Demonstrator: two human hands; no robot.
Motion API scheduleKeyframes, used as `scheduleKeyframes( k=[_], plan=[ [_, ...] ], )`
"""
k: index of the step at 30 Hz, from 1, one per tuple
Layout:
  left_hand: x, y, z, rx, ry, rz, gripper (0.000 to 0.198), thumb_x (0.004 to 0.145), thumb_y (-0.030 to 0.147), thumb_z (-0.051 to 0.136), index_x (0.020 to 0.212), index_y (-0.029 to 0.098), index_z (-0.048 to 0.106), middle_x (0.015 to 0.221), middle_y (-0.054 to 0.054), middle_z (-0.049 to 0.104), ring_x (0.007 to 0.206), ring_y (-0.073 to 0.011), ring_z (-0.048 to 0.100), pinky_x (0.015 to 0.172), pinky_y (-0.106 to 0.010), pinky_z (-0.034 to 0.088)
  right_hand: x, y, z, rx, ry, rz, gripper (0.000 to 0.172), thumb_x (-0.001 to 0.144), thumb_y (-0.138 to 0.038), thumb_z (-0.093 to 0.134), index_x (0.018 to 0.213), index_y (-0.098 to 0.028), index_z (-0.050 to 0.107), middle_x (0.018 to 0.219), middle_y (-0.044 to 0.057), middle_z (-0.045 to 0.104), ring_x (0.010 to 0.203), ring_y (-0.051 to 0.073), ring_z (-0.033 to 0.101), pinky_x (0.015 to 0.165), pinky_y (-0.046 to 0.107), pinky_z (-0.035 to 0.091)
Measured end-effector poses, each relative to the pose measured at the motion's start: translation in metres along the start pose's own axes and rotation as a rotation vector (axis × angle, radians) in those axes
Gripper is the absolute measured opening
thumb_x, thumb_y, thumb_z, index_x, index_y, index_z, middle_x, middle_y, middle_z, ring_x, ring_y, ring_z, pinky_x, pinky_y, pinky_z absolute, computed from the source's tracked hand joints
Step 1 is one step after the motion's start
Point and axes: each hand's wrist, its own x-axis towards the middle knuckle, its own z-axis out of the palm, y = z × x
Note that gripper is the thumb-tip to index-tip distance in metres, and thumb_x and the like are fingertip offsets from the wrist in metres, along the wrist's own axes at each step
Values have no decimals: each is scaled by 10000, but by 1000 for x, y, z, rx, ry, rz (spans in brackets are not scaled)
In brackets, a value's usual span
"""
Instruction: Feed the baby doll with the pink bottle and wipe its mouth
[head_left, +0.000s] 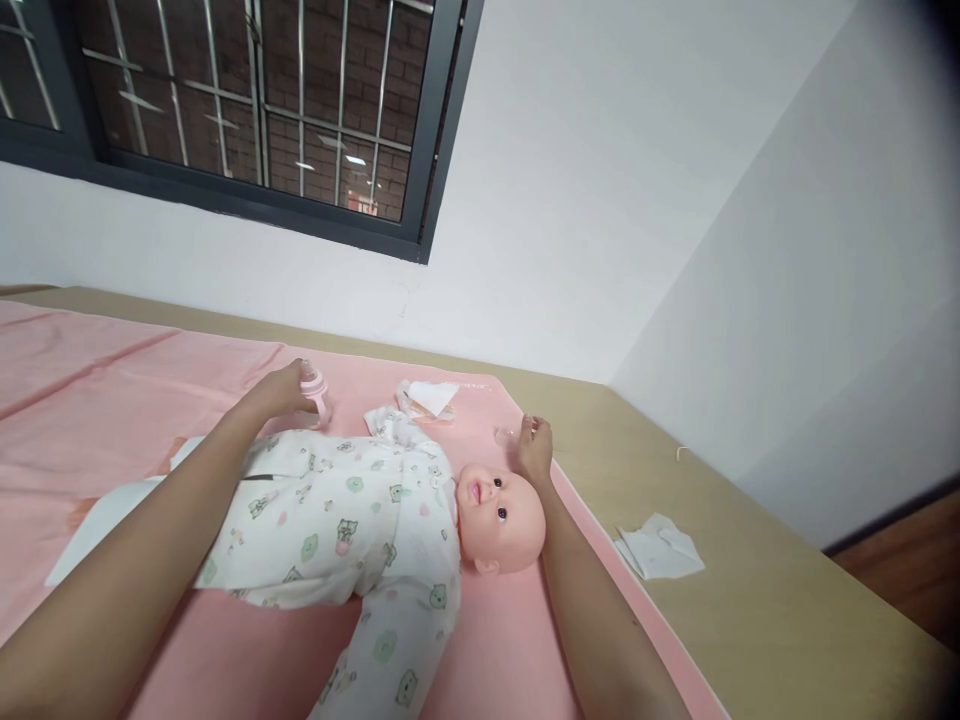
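A baby doll lies on its back on a pink sheet, dressed in a white printed top. Across the doll's body reaches my left arm, and my left hand is closed around a pink baby bottle with a clear teat end up. Beyond the doll's head, my right hand has its fingers curled at a small clear plastic cap, low over the sheet's edge. The fingers partly hide their grip on it.
Between the hands, a clear packet with white paper lies on the sheet. A crumpled white tissue rests on the wooden surface at the right. White walls and a barred window stand behind.
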Motion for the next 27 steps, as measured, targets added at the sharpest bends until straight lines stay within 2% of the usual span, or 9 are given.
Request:
scheduleKeyframes(
  k=[4, 12, 19, 21, 24, 27],
  plan=[
    [2, -3, 3, -5, 20, -4, 457, 644, 326, 651, 1024, 192, 436, 1081, -79, 658, 981, -259, 623, 697, -266, 438, 1, 3, 0, 1, 28, 19, 615, 890, -542, 313, 1188, -41, 509, 1203, 264, 545, 1085, 303, 534, 937, 395, 389],
    [2, -1, 0, 48, 26, -74, 519, 638, 389, 670, 1059, 195, 436, 963, -81, 669, 863, -274, 652, 618, -285, 423, 3, 8, 2, 9, 38, 14, 588, 883, -555, 325, 1149, -73, 529, 1177, 243, 566, 1046, 285, 545, 892, 379, 401],
    [1, -9, -2, 78, 36, -35, 449, 622, 450, 657, 926, 174, 475, 806, -60, 635, 751, -267, 643, 565, -291, 409, 8, 17, 4, 21, 64, 28, 615, 861, -601, 333, 1117, -85, 550, 1141, 239, 589, 990, 273, 564, 875, 375, 407],
    [6, -16, 1, 76, 57, 7, 442, 632, 478, 626, 918, 168, 491, 753, -31, 614, 705, -243, 644, 548, -282, 389, 9, 18, 5, 27, 68, 27, 626, 858, -613, 333, 1112, -84, 552, 1134, 240, 592, 988, 274, 565, 870, 374, 409],
    [14, -27, 6, 61, 84, 136, 414, 651, 516, 561, 851, 156, 522, 605, 35, 538, 586, -162, 610, 525, -266, 318, 9, 19, 5, 28, 69, 27, 632, 858, -617, 329, 1113, -83, 551, 1133, 240, 592, 991, 275, 564, 872, 375, 409],
    [19, -34, 5, 2, 77, 385, 350, 636, 479, 557, 783, 162, 522, 439, 84, 414, 431, -109, 511, 497, -278, 249, 8, 18, 5, 22, 68, 29, 623, 862, -600, 317, 1121, -82, 545, 1143, 242, 586, 986, 276, 565, 879, 380, 408]
  ],
)
